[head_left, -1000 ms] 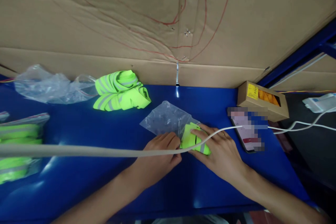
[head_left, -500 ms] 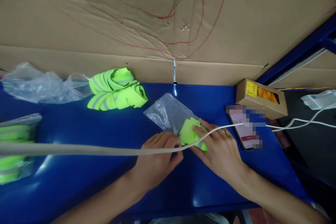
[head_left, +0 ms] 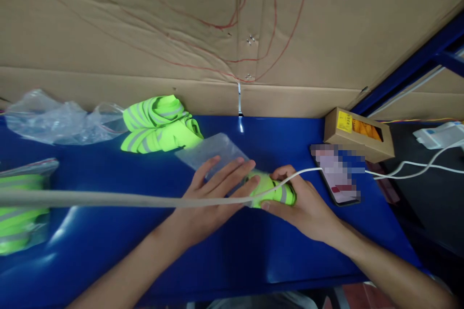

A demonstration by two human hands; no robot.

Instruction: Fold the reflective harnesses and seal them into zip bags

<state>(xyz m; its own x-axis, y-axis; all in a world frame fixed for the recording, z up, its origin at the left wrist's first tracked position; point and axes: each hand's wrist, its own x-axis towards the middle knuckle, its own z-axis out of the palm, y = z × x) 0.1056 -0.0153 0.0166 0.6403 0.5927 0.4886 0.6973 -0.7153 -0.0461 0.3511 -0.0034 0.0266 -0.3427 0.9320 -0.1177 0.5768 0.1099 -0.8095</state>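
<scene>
My right hand [head_left: 313, 212] is closed around a rolled neon-yellow reflective band [head_left: 287, 195] with grey stripes, thumb on the near side and fingers on the far side. The roll's left end sits at the mouth of a clear plastic bag [head_left: 208, 148] and looks partly inside it. With fingers stretched out and spread, my left hand [head_left: 203, 219] lies over the bag and touches the roll's left end. A white cable [head_left: 145, 199] crosses in front of both hands and hides part of the left palm and the roll.
Two more neon rolls [head_left: 163, 128] lie at the back, beside crumpled clear bags [head_left: 58, 120]. A bagged pair of rolls [head_left: 21, 207] is at left. On the right are a phone [head_left: 331, 169] and a small cardboard box [head_left: 358, 142]. A cardboard wall [head_left: 163, 38] closes the blue table's back.
My left hand has opened from a pinch at the bag's edge and spread over the bag. The roll has turned and shifted slightly right in my right hand; the bag's far end has swung left.
</scene>
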